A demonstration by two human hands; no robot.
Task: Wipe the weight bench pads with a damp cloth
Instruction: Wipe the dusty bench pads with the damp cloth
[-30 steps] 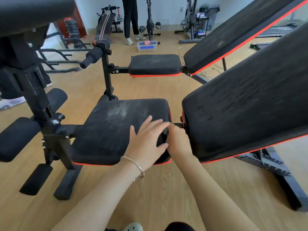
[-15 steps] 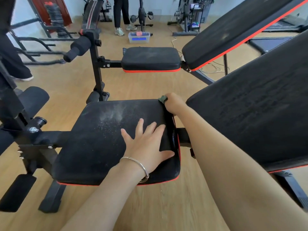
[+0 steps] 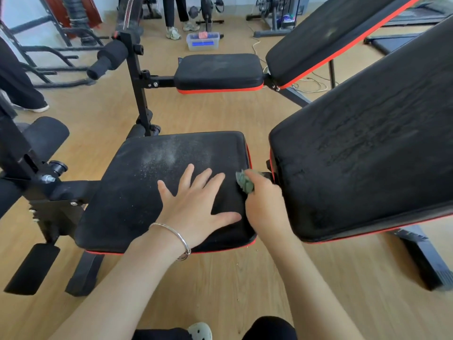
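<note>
The black seat pad (image 3: 137, 187) of the near weight bench has red trim and a patch of white dust on its far half. My left hand (image 3: 196, 204) lies flat on the pad's near right part, fingers spread, holding nothing. My right hand (image 3: 264, 204) is at the pad's right edge, shut on a crumpled green cloth (image 3: 244, 182) pressed against that edge. The tilted black back pad (image 3: 367, 153) rises to the right, just beyond my right hand.
A second bench stands behind, with its seat pad (image 3: 218, 69) and inclined back pad (image 3: 326, 33). Black foam leg rollers (image 3: 44, 136) and the frame post (image 3: 139, 94) sit left. A clear plastic box (image 3: 202, 41) and a person's legs (image 3: 174, 13) are at the back. Wooden floor all around.
My right hand with the cloth has slid along the seat pad's right edge from the far corner back toward me. My left hand stays flat on the pad.
</note>
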